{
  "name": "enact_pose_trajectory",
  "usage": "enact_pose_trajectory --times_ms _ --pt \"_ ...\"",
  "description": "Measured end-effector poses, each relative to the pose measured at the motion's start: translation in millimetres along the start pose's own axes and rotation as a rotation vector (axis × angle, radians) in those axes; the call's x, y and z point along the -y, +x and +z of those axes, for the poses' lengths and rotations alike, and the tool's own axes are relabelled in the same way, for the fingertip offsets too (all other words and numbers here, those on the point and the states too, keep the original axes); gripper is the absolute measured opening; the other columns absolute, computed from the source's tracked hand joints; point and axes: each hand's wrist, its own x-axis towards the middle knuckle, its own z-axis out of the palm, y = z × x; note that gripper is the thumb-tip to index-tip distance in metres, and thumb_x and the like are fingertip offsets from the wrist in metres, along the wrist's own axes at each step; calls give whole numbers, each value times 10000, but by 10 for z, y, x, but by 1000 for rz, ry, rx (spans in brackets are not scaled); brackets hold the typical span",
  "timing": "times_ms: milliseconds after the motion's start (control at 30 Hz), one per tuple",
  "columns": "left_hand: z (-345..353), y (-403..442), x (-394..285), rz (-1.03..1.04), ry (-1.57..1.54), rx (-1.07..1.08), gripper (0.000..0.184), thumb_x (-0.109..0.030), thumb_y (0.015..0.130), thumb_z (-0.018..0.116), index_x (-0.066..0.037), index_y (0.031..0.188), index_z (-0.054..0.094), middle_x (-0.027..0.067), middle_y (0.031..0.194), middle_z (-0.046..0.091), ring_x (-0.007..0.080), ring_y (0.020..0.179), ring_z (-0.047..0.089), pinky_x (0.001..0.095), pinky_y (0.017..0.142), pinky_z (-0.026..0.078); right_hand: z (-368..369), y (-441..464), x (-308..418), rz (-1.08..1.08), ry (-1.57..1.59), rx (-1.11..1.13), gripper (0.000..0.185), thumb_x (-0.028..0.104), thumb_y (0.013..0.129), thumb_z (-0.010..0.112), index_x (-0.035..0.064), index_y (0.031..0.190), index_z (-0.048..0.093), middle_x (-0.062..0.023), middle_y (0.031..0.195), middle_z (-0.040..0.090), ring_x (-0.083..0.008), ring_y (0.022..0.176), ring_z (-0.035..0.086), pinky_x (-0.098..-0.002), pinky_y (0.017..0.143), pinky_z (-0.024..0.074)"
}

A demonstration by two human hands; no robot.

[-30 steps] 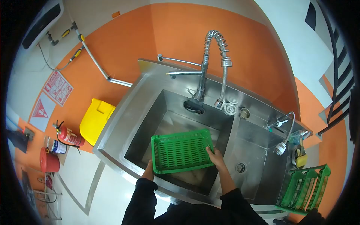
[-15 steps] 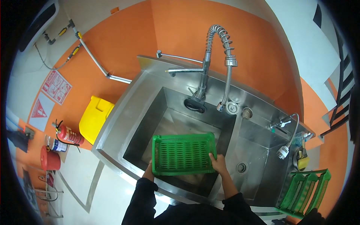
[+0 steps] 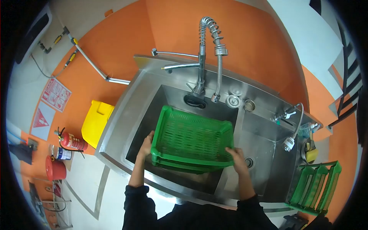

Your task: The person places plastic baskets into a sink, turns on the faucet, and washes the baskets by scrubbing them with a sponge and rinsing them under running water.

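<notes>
A green slatted plastic basket [image 3: 189, 136] is held over the large left basin of a steel sink [image 3: 134, 101], tilted, with its open side facing up. My left hand [image 3: 146, 145] grips its left side, the fingers partly hidden behind the wall. On the right end, my right hand [image 3: 236, 156] is closed on the rim near the lower corner. A spring-neck faucet [image 3: 201, 65] rises behind the basket, its hose hanging at the back of the basin.
More green baskets [image 3: 314, 188] stand at the lower right. A small tap [image 3: 288, 143] and a yellow sponge [image 3: 312, 155] are by the right basin. At left are a yellow bin [image 3: 96, 122], a fire extinguisher [image 3: 73, 141] and a red bucket [image 3: 55, 168].
The basket has been raised closer to the camera and tilted, so it looks larger. My left hand has moved up along its left side; my right hand has shifted right with it.
</notes>
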Motion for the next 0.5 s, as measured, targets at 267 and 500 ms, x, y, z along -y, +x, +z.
enact_pose_trajectory --times_ms 267,500 --pt "516 -565 -2006 223 48 3 149 24 815 510 -65 831 392 -43 639 455 11 566 407 183 486 295 -873 -1009 742 -79 389 -22 326 168 817 611 -50 1018 475 -129 920 576 -189 824 584 -309 724 480" --pt "1407 -1018 -3158 109 -373 238 101 -69 831 564 -44 854 469 -16 700 544 2 591 471 156 507 356 -2054 -1937 1122 -440 543 -193 292 262 837 573 2 964 527 -124 874 587 -189 744 589 -330 699 482"
